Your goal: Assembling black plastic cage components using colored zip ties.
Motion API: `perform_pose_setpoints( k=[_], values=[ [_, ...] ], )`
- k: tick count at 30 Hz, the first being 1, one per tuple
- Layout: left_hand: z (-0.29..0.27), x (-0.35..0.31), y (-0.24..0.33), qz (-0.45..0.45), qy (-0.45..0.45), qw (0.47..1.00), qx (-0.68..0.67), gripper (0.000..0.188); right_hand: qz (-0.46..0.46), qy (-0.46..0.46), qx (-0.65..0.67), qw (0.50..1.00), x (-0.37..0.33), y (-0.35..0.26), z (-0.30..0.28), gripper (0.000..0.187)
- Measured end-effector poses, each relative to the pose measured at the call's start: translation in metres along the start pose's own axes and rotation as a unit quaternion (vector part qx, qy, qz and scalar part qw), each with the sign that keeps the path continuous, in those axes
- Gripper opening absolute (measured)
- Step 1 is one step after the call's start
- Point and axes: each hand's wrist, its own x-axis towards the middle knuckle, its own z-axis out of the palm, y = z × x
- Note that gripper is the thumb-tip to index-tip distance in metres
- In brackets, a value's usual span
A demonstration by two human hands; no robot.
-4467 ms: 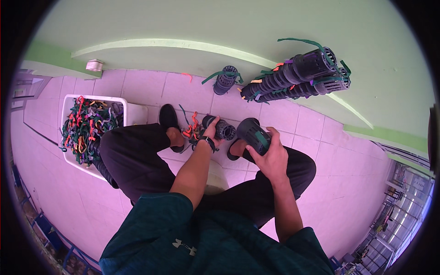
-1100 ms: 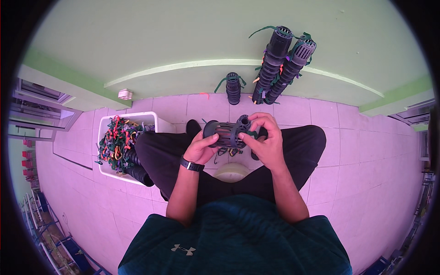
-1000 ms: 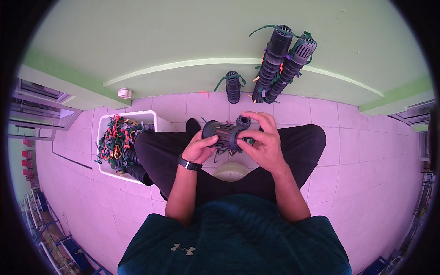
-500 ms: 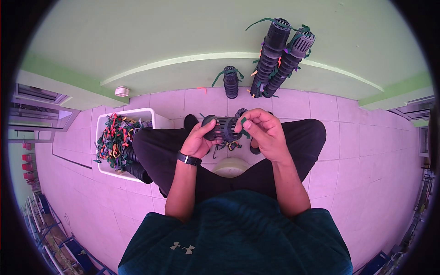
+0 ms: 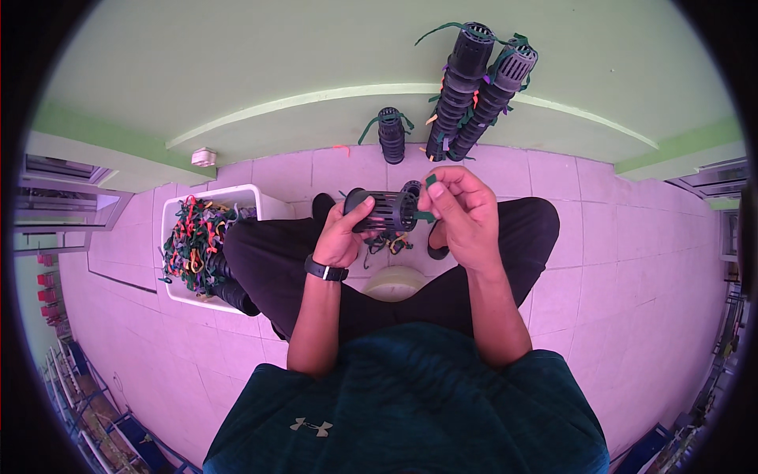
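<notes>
My left hand is closed round a black slotted net cup, which lies on its side with its slotted end toward the right. Just off that end, my right hand pinches a green fabric strip between thumb and fingers. A lower length of green strip shows at the cup's end, and the fingers partly hide how the two pieces join. Below the cup, several loose coloured strips lie between my legs, beside a pale round container.
To the left stands a white bin heaped with coloured strips and black cups. Against the green wall lean two tall stacks of net cups, with a shorter stack left of them. A white box sits by the wall.
My right hand has shifted right, away from the cup's end, and the green strip shows more between them. My left hand still holds the cup.
</notes>
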Motion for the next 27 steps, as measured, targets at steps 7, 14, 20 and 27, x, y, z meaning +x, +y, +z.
perform_pose_setpoints(
  k=[7,14,20,27],
  values=[
    [0.006,-0.009,0.006,0.033,-0.035,0.991,-0.121,0.023,0.114,0.004,-0.080,0.990,-0.014,0.013,-0.017,0.014],
    [-0.006,-0.005,0.002,0.062,-0.033,0.995,-0.072,0.022,-0.001,0.010,-0.331,0.943,-0.016,0.041,0.000,0.013],
    [0.000,-0.006,0.005,0.073,-0.026,0.995,-0.062,0.020,0.081,-0.005,-0.182,0.980,-0.016,0.055,0.006,0.015],
    [-0.008,-0.004,0.003,0.085,-0.019,0.995,-0.050,0.021,0.168,0.005,-0.002,0.986,-0.017,0.054,0.018,0.018]
  ],
)
